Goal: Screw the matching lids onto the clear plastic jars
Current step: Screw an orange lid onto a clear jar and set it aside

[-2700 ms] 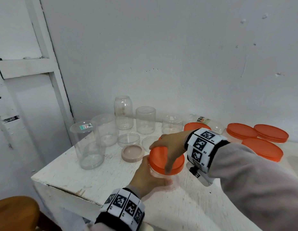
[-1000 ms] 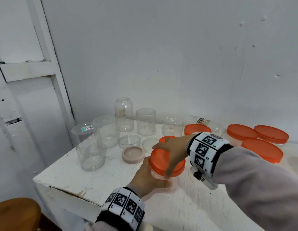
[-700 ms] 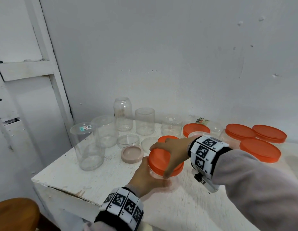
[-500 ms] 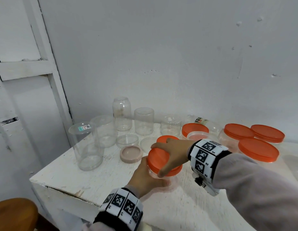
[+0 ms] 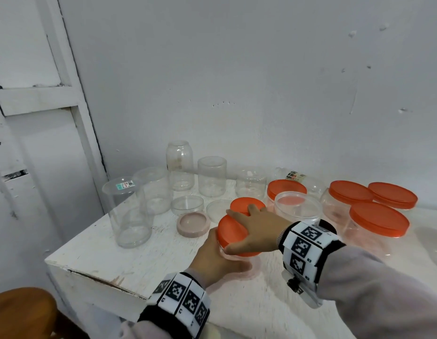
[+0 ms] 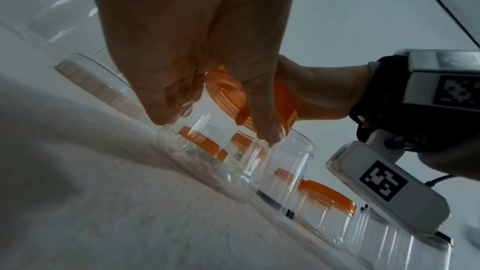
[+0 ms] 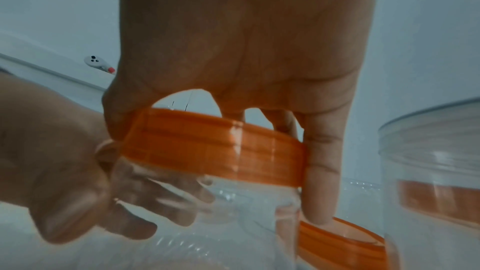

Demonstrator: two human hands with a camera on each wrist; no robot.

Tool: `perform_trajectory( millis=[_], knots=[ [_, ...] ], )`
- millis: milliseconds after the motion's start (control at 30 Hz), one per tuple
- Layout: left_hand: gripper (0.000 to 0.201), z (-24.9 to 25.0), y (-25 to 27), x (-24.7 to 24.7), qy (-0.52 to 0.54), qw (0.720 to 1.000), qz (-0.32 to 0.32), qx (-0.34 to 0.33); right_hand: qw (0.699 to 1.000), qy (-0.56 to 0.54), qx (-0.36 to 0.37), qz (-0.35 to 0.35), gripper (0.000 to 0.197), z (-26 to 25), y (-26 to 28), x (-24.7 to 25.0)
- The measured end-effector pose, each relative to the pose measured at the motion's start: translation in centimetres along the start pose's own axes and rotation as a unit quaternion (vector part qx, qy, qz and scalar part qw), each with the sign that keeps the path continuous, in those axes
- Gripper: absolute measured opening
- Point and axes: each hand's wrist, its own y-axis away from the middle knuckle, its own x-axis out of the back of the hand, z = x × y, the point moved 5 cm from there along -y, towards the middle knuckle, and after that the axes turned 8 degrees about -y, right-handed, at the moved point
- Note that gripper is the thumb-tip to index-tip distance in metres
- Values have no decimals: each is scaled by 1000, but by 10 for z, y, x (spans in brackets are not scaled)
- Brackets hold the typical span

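Near the front left corner of the white painted surface (image 5: pixel 129 263), the left hand (image 5: pixel 213 259) wraps its grip around the wall of a small clear plastic jar (image 6: pixel 221 151), fingers curled to the far side and thumb near. The right hand (image 5: pixel 257 230) arches over the top, its grip grasping the orange lid (image 5: pixel 233 232) by the ribbed rim, thumb at the near edge and fingers spread across the far edge; the lid sits slightly tilted on the jar's mouth. The jar is thin, glossy and see-through; the surface is rough, with chipped paint at its front edge. A second orange lid (image 5: pixel 246 204) lies flat just behind the hands, a pale pink lid (image 5: pixel 193 223) to their left, and an open wide jar (image 5: pixel 296 210) just beside the right wrist. Tall open clear jars (image 5: pixel 129 216) stand along the left and rear, orange-capped jars (image 5: pixel 377 223) at the right; bare surface lies in front of the hands.
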Motion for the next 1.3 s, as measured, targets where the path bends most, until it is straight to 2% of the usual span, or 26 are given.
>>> perform_trajectory(
  millis=[133, 200, 267, 367, 433, 500, 533, 600, 667, 733, 800, 933, 1133, 1300],
  knots=[
    [98, 6, -3, 5, -66, 997, -44, -1, 998, -54, -2, 19, 96, 2, 5, -9],
    [94, 12, -1, 15, -138, 986, -90, -15, 996, -88, -2, 26, 94, 4, 11, -13],
    [89, 21, 2, 36, -236, 967, -95, -31, 993, -112, 0, 32, 94, 8, 19, -14],
    [66, 43, 1, 83, -321, 942, -10, -94, 989, -140, 9, 36, 95, 18, 36, -12],
    [51, 62, 1, 121, -332, 928, 92, -144, 987, -153, 19, 46, 94, 27, 51, -11],
    [46, 71, -1, 161, -354, 904, 191, -147, 983, -175, 27, 58, 92, 40, 68, -11],
    [49, 71, -3, 180, -373, 891, 227, -125, 980, -190, 23, 63, 91, 49, 78, -12],
    [65, 60, -12, 213, -422, 867, 261, -40, 974, -213, 0, 78, 94, 72, 98, -11],
    [92, 39, -20, 238, -470, 845, 246, 64, 968, -227, -41, 100, 97, 100, 119, -9],
    [116, 17, -28, 253, -465, 849, 215, 125, 961, -234, -89, 119, 96, 130, 137, -6],
    [128, -4, -35, 259, -441, 865, 186, 150, 950, -239, -140, 145, 93, 160, 153, -3],
    [143, -32, -50, 261, -402, 894, 155, 126, 918, -222, -256, 204, 91, 212, 175, 1],
    [141, -46, -56, 263, -379, 901, 198, 77, 876, -210, -357, 249, 88, 247, 183, 6],
    [135, -34, -47, 262, -347, 910, 219, 61, 865, -206, -384, 246, 81, 253, 181, 7]
  ],
)
